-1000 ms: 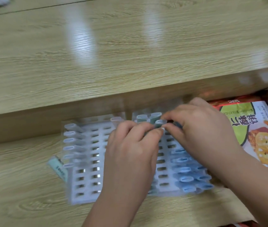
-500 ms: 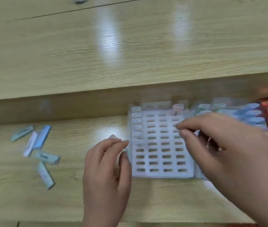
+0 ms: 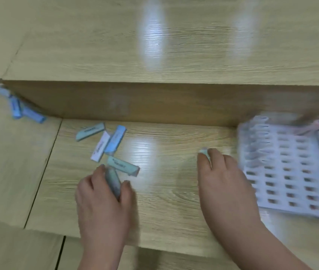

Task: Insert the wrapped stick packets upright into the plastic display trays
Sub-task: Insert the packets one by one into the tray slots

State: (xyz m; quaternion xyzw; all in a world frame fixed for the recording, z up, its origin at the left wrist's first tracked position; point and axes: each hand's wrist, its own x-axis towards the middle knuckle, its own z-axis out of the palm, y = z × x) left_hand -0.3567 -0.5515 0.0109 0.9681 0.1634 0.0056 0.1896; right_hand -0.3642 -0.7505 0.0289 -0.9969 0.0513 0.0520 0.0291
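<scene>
One grey-green wrapped stick packet (image 3: 113,181) is gripped in the left hand (image 3: 104,201). The right hand (image 3: 225,185) pinches a pale wrapped packet (image 3: 205,152).

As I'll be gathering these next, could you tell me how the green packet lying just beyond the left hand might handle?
The green packet lies flat with straight edges, so it probably keeps its shape and won't roll. It is likely light: the left hand holds a similar packet in a thumb-and-finger grip.
</scene>
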